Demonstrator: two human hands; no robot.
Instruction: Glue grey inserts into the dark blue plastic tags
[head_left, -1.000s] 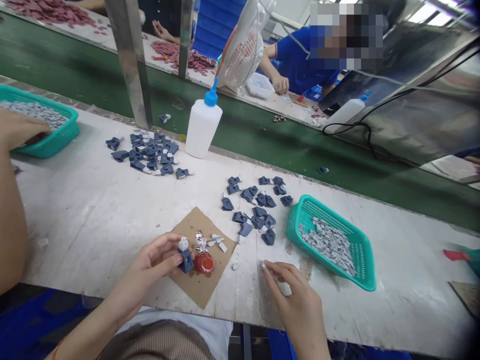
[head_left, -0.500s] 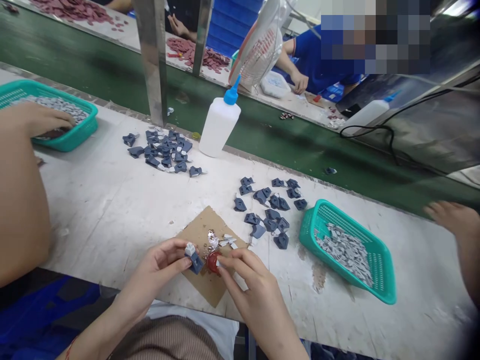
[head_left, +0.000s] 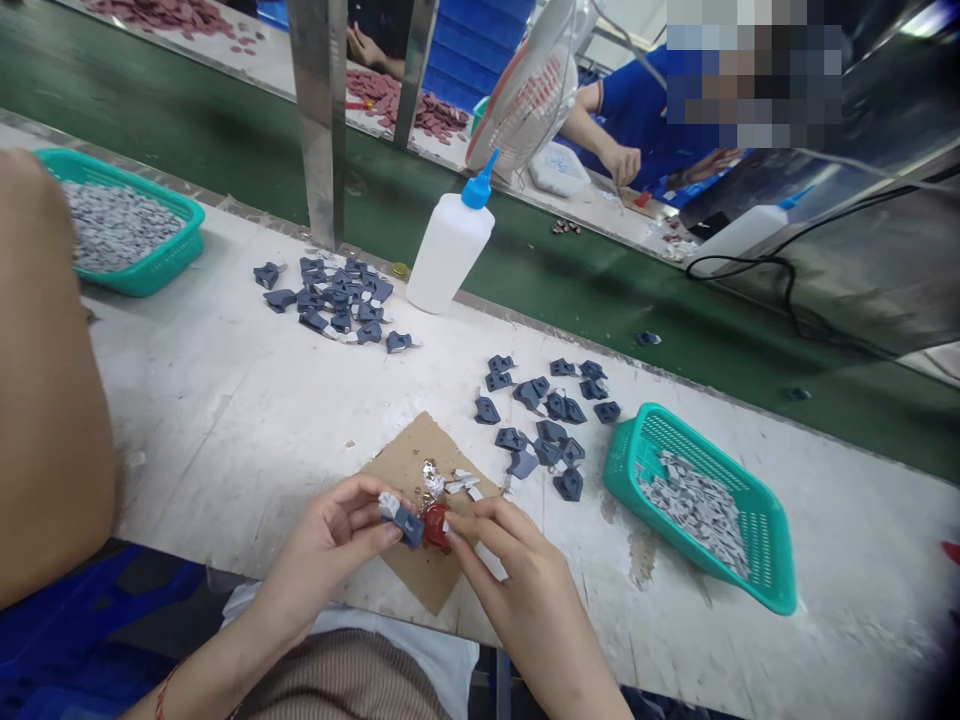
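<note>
My left hand (head_left: 341, 535) pinches a dark blue piece (head_left: 407, 527) that has a light grey part on its upper end. Between the thumb and fingers of my right hand (head_left: 514, 550) is a small light grey piece (head_left: 447, 524), held beside a red round cap (head_left: 435, 525). Brown cardboard (head_left: 424, 582) lies under the cap. Shiny clear residue (head_left: 432, 478) and several loose grey pieces (head_left: 462, 482) rest on the cardboard. To the right stands a green basket (head_left: 776, 560) of small grey pieces.
Dark blue pieces lie in a right group (head_left: 551, 432) and a left group (head_left: 341, 295). A white bottle (head_left: 451, 250) with blue nozzle stands behind. Another green basket (head_left: 169, 255) is at left, near a person's arm (head_left: 52, 400). A metal post (head_left: 322, 130) rises behind.
The view has shifted slightly. My left hand has tilted the blue piece and brought it nearer the red cap. The neighbour's hand has left the left basket; the hand at far right is gone from view.
</note>
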